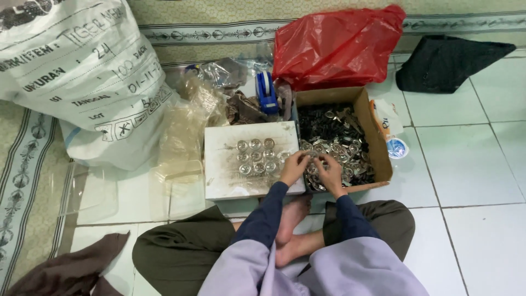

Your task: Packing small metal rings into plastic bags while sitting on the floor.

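I sit cross-legged on a tiled floor. A white flat box lies in front of me with several small round metal pieces set in rows on its top. To its right stands an open cardboard box full of loose metal pieces. My left hand and my right hand meet over the near left corner of the cardboard box, fingers curled together around a small metal piece. What exactly each hand pinches is too small to tell.
A big white printed sack leans at the far left. Clear plastic bags lie beside it. A blue tape dispenser, a red plastic bag, a black cloth, a small round cup and a brown cloth surround me.
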